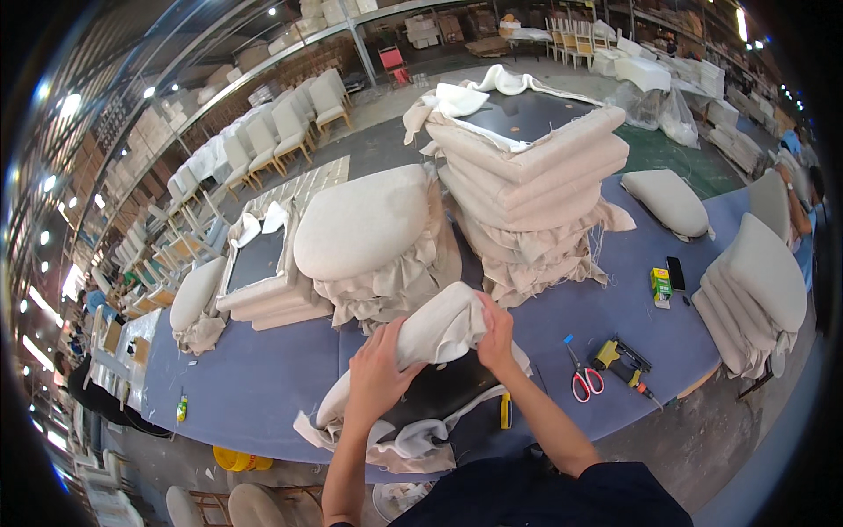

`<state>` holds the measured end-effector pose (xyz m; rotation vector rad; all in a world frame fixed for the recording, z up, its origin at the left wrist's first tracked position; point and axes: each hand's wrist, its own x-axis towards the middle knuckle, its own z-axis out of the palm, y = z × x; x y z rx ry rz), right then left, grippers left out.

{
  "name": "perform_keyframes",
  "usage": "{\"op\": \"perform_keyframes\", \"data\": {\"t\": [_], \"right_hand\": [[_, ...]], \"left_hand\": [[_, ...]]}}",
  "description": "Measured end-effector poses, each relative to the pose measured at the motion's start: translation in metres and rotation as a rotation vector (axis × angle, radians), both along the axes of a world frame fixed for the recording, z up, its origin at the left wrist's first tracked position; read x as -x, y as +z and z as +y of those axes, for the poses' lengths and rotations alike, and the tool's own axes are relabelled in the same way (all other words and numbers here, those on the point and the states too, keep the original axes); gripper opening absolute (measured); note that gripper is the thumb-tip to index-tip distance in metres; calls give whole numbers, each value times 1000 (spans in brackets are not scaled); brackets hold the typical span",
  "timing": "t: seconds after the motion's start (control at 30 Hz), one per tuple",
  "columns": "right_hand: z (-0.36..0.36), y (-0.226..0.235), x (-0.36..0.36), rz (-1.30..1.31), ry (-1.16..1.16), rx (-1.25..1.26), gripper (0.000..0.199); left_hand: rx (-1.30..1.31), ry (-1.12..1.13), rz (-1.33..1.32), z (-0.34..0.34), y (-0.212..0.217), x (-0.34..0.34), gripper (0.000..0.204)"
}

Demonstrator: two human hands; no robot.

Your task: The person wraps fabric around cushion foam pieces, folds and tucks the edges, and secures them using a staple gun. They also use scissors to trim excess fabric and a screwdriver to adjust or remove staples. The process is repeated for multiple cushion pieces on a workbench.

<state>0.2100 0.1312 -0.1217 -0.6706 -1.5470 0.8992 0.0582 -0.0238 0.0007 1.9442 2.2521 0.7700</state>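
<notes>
Blue felt covers the long worktable (263,386), which carries everything within reach. Behind the hands stands a tall stack of cushions (531,189) wrapped in loose beige fabric, and just left of it a wide seat pad (364,220) sits on its own bunched cloth. Further left lies an upturned seat frame (259,268) with a dark centre, and at the right end of the table another pile of pads (755,294) leans near the edge. At the near edge lies the seat cushion (421,378) being worked on, turned so its dark underside faces up, with cream fabric pulled over its far rim and trailing loose below. The left hand (379,367) presses flat on the fabric, fingers spread and curled over the fold. The right hand (494,334) grips the same fold just beside it, fingers closed on the cloth at the cushion's far right corner. To the right of the cushion, apart from both hands, lie a yellow and black staple gun (622,360), red-handled scissors (584,378) and a small green and yellow box (660,283).
</notes>
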Motion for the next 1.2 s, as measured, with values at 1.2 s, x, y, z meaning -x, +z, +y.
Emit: {"op": "perform_keyframes", "data": {"t": [1.2], "right_hand": [[88,-127,-113,-607,-401,158,25]], "left_hand": [[165,-414,133,189,1,-18,56]]}}
